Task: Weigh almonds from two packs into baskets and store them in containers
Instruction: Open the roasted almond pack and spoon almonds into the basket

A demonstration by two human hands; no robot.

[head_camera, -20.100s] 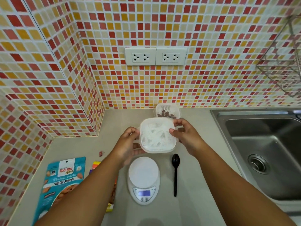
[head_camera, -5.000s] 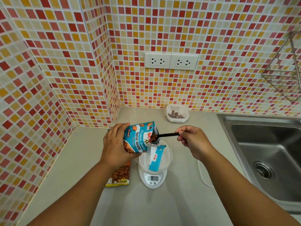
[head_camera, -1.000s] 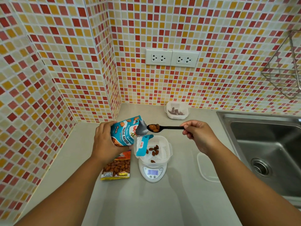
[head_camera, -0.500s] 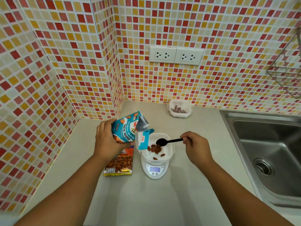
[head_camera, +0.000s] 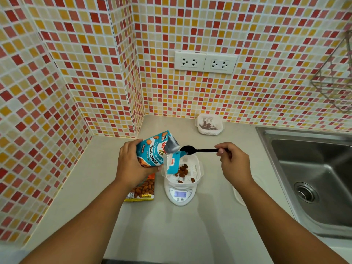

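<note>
My left hand (head_camera: 131,164) grips a blue almond pack (head_camera: 153,150), tilted with its torn mouth toward the right and its flap hanging over the basket. My right hand (head_camera: 233,161) pinches the handle of a black spoon (head_camera: 198,150); its empty bowl is at the pack's mouth. Below them a white slotted basket (head_camera: 194,166) holding several almonds sits on a white digital scale (head_camera: 180,195). A second, orange almond pack (head_camera: 142,190) lies flat left of the scale. A white container with almonds (head_camera: 209,125) stands by the back wall.
A steel sink (head_camera: 312,180) fills the right side, its rim close to my right arm. A clear lid (head_camera: 239,195) lies on the counter right of the scale. Tiled walls close in the left and back. A wire rack (head_camera: 335,79) hangs at upper right.
The spoon tipped its almonds into the basket, then rose empty back up to the blue pack's mouth. The basket holds more almonds than a second ago.
</note>
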